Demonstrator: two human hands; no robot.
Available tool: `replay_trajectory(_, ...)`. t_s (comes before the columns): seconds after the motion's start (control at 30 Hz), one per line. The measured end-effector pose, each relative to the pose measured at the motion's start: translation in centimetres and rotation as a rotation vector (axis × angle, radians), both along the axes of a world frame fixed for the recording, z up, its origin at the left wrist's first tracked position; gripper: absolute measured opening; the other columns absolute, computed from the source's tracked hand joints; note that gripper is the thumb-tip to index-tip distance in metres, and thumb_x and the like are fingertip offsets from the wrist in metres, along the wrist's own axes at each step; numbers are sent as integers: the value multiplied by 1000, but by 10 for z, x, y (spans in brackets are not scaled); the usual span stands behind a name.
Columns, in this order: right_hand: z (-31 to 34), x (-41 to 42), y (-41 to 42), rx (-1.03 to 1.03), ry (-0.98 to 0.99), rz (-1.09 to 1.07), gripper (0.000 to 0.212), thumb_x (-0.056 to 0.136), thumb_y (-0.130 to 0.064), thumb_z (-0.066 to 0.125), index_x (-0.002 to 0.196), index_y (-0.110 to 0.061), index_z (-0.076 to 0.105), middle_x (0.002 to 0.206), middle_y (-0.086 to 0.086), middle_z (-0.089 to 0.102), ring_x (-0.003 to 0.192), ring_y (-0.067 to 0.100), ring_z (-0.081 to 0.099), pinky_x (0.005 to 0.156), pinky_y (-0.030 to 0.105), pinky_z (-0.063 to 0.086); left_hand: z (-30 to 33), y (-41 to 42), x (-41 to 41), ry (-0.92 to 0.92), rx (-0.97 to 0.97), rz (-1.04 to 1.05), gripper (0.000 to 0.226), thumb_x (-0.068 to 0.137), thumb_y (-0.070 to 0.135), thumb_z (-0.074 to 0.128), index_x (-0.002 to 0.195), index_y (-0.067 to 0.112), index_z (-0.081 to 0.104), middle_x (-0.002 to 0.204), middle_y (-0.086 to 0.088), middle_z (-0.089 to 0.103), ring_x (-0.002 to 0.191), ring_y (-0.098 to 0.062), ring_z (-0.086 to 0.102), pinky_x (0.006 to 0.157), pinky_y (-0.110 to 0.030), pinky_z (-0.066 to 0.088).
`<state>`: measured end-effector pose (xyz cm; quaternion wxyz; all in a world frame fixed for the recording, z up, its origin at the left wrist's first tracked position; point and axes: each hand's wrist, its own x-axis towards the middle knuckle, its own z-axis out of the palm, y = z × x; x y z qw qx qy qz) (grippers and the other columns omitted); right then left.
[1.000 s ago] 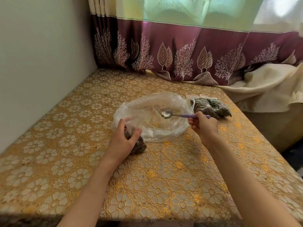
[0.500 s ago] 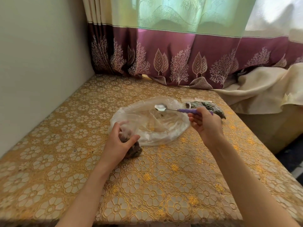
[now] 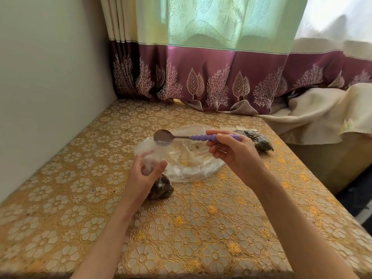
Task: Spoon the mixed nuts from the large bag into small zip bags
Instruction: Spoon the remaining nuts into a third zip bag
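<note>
Above the middle of the table [image 3: 201, 228], the right hand [image 3: 233, 152] holds a spoon [image 3: 193, 136] level, its grip closed around the handle with the thumb on top and the fingers curled beneath. The handle is purple and ribbed in rounded bumps; the bowl is dull metal, round, points left, and looks empty.

Nearer and to the left, the left hand [image 3: 145, 174] has its grip partly closed, thumb and fingers curved around the clear mouth of a small zip bag [image 3: 161, 188]. The bag's lower part rests on the table just beside the wrist and is packed with dark brown nuts.

Under the spoon lies the large bag [image 3: 191, 164], a wide, crumpled sheet of thin clear plastic, flattened and almost empty, with a few yellowish crumbs inside. Its near edge touches the small bag.

At the far right, partly hidden behind the right hand, are filled zip bags [image 3: 259, 140] with dark contents.

The table is covered with a glossy gold cloth embossed with pale flower shapes. A plain wall runs along its left side. Behind hangs a curtain [image 3: 201, 81], sheer green above and plum below with pale trees and leaves. A cream cloth [image 3: 318, 115] is heaped at the right.
</note>
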<state>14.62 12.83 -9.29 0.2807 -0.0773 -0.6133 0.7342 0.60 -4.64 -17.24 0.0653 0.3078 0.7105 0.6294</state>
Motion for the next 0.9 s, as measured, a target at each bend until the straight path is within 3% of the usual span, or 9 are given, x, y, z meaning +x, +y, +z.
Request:
replay_trajectory(0.1,2,-2,5,-82,57,-63,20,94,-10,50,91,-1,67,78,12,69,63,15,57,58,21,47,2,-2,0,-21,1,-21,85,48,88,53,117,39,48,116,4,55,105,-12,53,83,-25,43)
replay_trajectory(0.2,4,-8,13,-101,70,-233,29,98,-22,47,88,0,63,93,25,68,60,12,52,56,21,43,6,-3,0,-3,-5,65,69,62,77,56,115,34,54,99,17,53,93,-15,52,81,-33,46)
replay_trajectory(0.27,5,-12,20,-81,46,-361,32,99,-28,46,83,-5,61,81,20,66,56,11,50,55,23,41,11,-6,-1,-37,46,82,44,67,65,60,103,40,58,96,10,59,85,-15,59,77,-38,53)
replay_trajectory(0.37,13,-23,28,55,-45,-462,38,99,-34,43,71,-11,55,58,5,58,48,10,51,51,20,46,24,-14,-7,-134,134,59,45,61,62,63,97,35,60,93,-7,65,78,-22,67,59,-34,58)
replay_trajectory(0.43,17,-34,30,175,-153,-422,38,100,-31,43,72,-8,52,61,4,53,43,8,52,47,20,49,32,-20,-14,-146,153,64,52,58,60,65,98,27,60,93,-8,64,78,-23,67,55,-27,56)
replay_trajectory(0.53,11,-52,30,463,-419,-266,38,99,-33,44,77,-5,56,75,11,60,42,10,55,43,23,47,39,-28,-23,-93,129,88,54,61,57,64,100,20,59,98,-8,63,84,-17,64,63,-24,51)
replay_trajectory(0.67,-13,-60,28,829,-717,-83,35,99,-38,44,86,-11,61,82,-1,64,53,11,61,41,21,48,36,-39,-33,-41,69,128,57,66,62,64,101,18,62,101,-4,64,98,-22,60,88,-43,49)
replay_trajectory(0.77,-26,-56,28,956,-805,-71,39,97,-41,44,94,-7,64,81,-5,63,69,20,67,46,25,54,31,-46,-37,-46,67,130,74,59,74,65,105,16,61,102,-6,64,99,-26,60,92,-46,46)
replay_trajectory(0.9,-33,-50,24,926,-874,-11,46,96,-42,46,99,0,64,91,13,69,75,22,69,50,28,56,27,-47,-41,1,57,132,58,64,62,62,100,16,62,87,-1,67,84,-14,65,79,-31,49)
